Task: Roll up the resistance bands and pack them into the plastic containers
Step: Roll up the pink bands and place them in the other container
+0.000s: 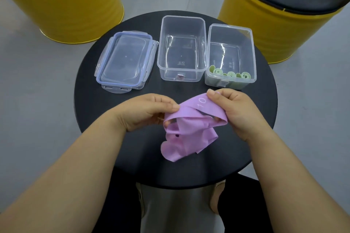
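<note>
While both arms reach over the round black table [98, 119], the left hand [145, 112] and right hand [233, 111] pinch a loose purple band [186, 132] between thumb and fingers. It hangs down just above the table. Green rolls [225, 74] sit in the right box [231, 56].

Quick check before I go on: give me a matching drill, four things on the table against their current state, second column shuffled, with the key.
Things:
1. purple band
2. green bands
3. middle container
4. lids

States:
A. rolled, inside the right container
B. stacked at the left side of the table
C. unrolled, pinched by the left hand and right hand
D. open, no rolls inside

Pairs: 1-C, 2-A, 3-D, 4-B.
</note>
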